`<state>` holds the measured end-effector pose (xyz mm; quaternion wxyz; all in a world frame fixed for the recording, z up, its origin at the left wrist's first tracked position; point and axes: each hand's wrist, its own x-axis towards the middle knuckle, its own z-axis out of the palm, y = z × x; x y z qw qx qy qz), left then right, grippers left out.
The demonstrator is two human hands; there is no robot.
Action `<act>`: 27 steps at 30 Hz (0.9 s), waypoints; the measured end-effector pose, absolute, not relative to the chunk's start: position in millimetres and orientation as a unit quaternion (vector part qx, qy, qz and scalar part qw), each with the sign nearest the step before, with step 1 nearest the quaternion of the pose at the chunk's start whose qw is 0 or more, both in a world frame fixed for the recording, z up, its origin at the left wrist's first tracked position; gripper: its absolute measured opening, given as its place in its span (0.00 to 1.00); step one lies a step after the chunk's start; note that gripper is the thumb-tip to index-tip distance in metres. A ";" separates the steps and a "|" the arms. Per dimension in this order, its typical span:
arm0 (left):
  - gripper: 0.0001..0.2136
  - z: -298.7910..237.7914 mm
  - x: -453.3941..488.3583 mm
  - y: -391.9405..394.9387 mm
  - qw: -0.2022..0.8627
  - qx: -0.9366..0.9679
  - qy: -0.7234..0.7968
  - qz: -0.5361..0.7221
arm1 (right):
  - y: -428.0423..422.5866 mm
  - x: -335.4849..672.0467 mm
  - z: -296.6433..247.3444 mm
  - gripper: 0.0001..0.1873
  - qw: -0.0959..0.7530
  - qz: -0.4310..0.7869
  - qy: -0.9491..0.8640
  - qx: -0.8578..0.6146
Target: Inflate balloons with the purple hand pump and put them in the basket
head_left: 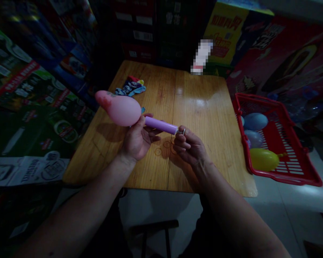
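With right hand (190, 147) curled closed, pinches pale handle (183, 132); with left hand (136, 141) half-closed, holds purple pump (161, 125), pressing thumb to pink balloon (125, 110) above left of table (204, 118). Best worked straight, pinching snugly, clear of limp balloons (131, 87) beyond.

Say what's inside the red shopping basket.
Inside the red shopping basket: a yellow balloon, a pale translucent balloon, a blue balloon and a bluish sliver, mostly hidden. Whatever lies beneath the balloons is covered.
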<state>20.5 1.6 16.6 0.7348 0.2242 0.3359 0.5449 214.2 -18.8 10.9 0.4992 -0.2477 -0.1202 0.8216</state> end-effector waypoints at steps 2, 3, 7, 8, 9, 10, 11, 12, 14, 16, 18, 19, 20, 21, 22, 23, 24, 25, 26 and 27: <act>0.17 17.5 20.7 2.4 0.731 0.230 0.339 0.546 | -17.8 213.8 12.1 0.04 0.500 0.817 -0.104 -0.267; 0.17 17.7 20.7 3.0 0.732 0.233 0.340 0.543 | -17.0 214.4 12.2 0.05 0.503 0.814 -0.093 -0.274; 0.17 17.5 15.5 8.7 0.727 0.237 0.346 0.543 | -13.1 223.4 13.0 0.05 0.498 0.816 -0.092 -0.278; 0.17 17.9 12.1 11.2 0.719 0.237 0.350 0.552 | -12.0 227.5 14.2 0.06 0.494 0.818 -0.101 -0.276; 0.17 18.9 7.9 14.0 0.708 0.237 0.353 0.564 | -11.2 232.0 15.9 0.06 0.494 0.818 -0.108 -0.275; 0.17 20.2 3.6 16.5 0.694 0.238 0.355 0.579 | -10.5 236.4 17.6 0.07 0.497 0.816 -0.111 -0.272; 0.17 21.7 -0.1 18.4 0.682 0.240 0.354 0.593 | -10.1 240.0 19.0 0.08 0.507 0.812 -0.113 -0.267; 0.17 22.9 -2.8 19.3 0.673 0.243 0.352 0.603 | -10.2 242.3 19.6 0.08 0.518 0.807 -0.113 -0.262; 0.17 23.7 -3.2 17.7 0.676 0.248 0.347 0.601 | -11.8 241.6 17.4 0.07 0.529 0.802 -0.118 -0.251; 0.18 21.3 2.5 12.7 0.704 0.250 0.342 0.569 | -14.9 234.2 11.9 0.03 0.521 0.808 -0.121 -0.248; 0.20 16.7 10.1 7.6 0.728 0.249 0.337 0.542 | -18.1 224.3 6.2 0.01 0.507 0.816 -0.113 -0.253; 0.20 14.5 13.2 6.0 0.732 0.248 0.337 0.538 | -19.3 220.0 4.2 0.01 0.500 0.819 -0.111 -0.258; 0.19 12.6 15.4 5.1 0.730 0.245 0.338 0.541 | -20.1 216.6 3.0 0.01 0.494 0.821 -0.111 -0.264; 0.18 11.2 16.6 5.0 0.726 0.240 0.341 0.547 | -20.5 214.3 2.4 0.01 0.489 0.822 -0.113 -0.269; 0.17 10.4 17.0 5.4 0.722 0.236 0.344 0.551 | -20.4 213.0 2.2 0.01 0.486 0.823 -0.118 -0.271; 0.16 10.0 16.8 6.2 0.721 0.231 0.347 0.553 | -20.0 212.6 2.2 0.01 0.486 0.822 -0.122 -0.270; 0.16 10.1 16.1 7.4 0.722 0.228 0.347 0.553 | -19.3 213.2 2.4 0.01 0.488 0.822 -0.124 -0.268; 0.15 10.6 15.0 8.8 0.723 0.226 0.347 0.553 | -18.4 214.7 2.8 0.01 0.488 0.822 -0.125 -0.264; 0.15 11.4 13.4 10.5 0.723 0.225 0.348 0.553 | -17.2 217.1 3.6 0.02 0.488 0.824 -0.124 -0.261; 0.16 12.6 11.3 12.4 0.721 0.223 0.352 0.554 | -15.9 220.6 5.1 0.03 0.487 0.825 -0.122 -0.260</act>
